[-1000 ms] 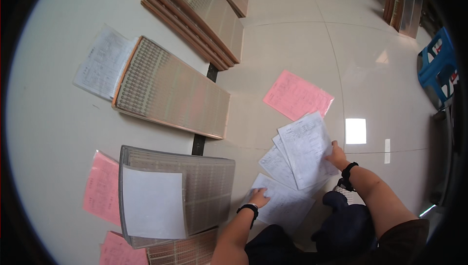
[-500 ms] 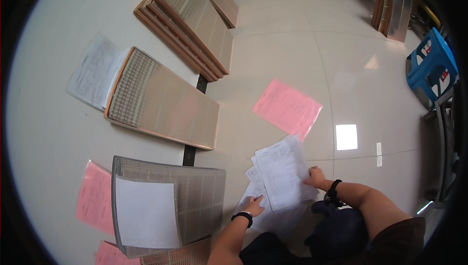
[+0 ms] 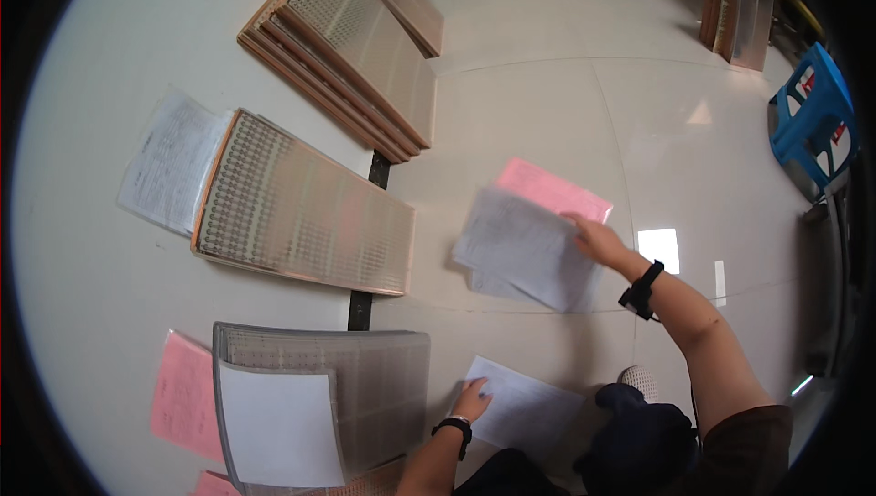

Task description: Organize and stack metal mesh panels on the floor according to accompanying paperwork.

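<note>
My right hand (image 3: pixel 598 242) grips a few white printed sheets (image 3: pixel 525 245) by their right edge, raised and blurred by motion. They cover the lower part of a pink sheet (image 3: pixel 558 190) in a clear sleeve on the tiled floor. My left hand (image 3: pixel 471 399) rests on the upper left part of another white printed sheet (image 3: pixel 525 405), lying in front of my knees. Its fingers are stretched out on the paper, and I see nothing held in them.
On the left, perforated panels lean against the wall: a grey stack (image 3: pixel 383 377) with a blank white sheet (image 3: pixel 278 428), a copper-edged panel (image 3: pixel 310 208), and a farther stack (image 3: pixel 356 49). Pink papers (image 3: pixel 187 396) lie beside them. A blue stool (image 3: pixel 812 117) stands at right.
My right hand has lifted the upper white sheets off the pile and moved them forward over the pink sheet. My left hand has stayed on the lower sheet, now uncovered.
</note>
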### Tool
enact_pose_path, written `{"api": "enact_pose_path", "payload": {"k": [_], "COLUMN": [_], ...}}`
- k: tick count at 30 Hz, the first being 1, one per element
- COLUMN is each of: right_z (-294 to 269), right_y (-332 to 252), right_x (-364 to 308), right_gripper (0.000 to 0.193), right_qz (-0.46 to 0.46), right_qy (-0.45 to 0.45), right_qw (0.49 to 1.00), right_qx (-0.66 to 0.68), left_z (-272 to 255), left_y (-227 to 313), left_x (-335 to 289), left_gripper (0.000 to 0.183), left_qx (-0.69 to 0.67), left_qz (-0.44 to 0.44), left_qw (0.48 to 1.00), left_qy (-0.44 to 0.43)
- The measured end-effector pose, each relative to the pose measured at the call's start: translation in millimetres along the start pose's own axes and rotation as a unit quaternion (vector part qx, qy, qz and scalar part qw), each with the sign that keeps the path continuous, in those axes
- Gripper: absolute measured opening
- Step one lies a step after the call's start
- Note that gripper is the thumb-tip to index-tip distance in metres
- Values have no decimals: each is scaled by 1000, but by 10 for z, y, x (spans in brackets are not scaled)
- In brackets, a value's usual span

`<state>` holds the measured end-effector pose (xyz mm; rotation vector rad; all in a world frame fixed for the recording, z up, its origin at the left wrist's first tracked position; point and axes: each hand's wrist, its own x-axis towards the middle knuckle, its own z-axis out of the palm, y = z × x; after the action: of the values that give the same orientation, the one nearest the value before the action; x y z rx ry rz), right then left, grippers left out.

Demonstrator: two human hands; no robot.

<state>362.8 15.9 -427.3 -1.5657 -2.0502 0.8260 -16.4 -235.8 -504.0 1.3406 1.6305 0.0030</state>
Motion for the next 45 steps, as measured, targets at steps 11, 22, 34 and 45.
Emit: {"api": "enact_pose_path", "payload": {"k": [11,22,34,45], "right_z": [481,455,446,605], "right_y": [1235,1168,817,293], "right_x": [593,249,-1238,-1644], "right_gripper": [90,49,45,33], "right_qz": [217,188,275,296], "right_qy": [12,-88,-34,-218], "right_qw": [976,973,917,743], "right_qx": [18,-102,286,560], "left_z": [-7,93,207,283], "left_y": [-351,84,34,-422], "left_x": [-355,-136,-107,34], "left_gripper": [82,80,87,31], "left_qx": [54,104,77,123], "left_qz": [-195,-312,-331,-116], "left_qw": [968,944,937,985], "left_qy": [150,12,83,21]}}
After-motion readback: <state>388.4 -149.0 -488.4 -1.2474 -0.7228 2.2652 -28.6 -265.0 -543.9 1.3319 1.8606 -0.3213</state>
